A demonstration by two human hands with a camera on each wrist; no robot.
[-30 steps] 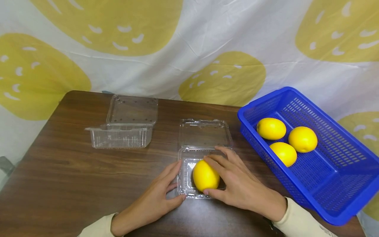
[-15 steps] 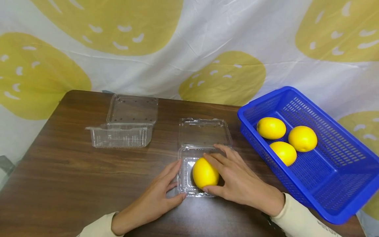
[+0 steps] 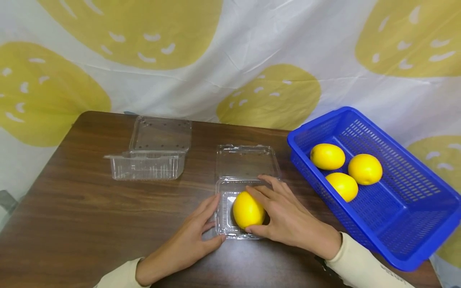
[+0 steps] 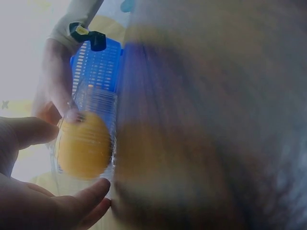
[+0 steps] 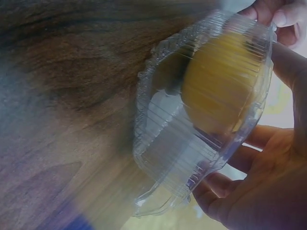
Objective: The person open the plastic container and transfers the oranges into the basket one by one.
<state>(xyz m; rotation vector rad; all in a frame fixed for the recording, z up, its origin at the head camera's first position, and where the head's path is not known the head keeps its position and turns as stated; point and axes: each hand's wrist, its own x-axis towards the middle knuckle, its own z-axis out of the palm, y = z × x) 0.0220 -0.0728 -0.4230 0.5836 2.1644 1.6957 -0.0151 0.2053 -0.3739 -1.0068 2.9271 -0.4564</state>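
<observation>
A yellow citrus fruit sits on the right side of a clear plastic clamshell container, whose lid lies folded back behind it. My right hand holds the fruit from the right, its thumb at the front and fingers curved over the far side. My left hand rests against the container's left side, thumb at the front corner and other fingers along the wall. In the right wrist view, the fruit shows through the container's wall. The left wrist view shows the left thumb and fingertips spread beside the container.
A blue perforated basket with 3 yellow fruits stands to the right. Another clear clamshell container, lid up, is at the back left of the brown wooden table. A patterned cloth hangs behind.
The right hand and the fruit have shifted very slightly left and away from the container's front edge. The left hand stays put; the view has turned a little.
</observation>
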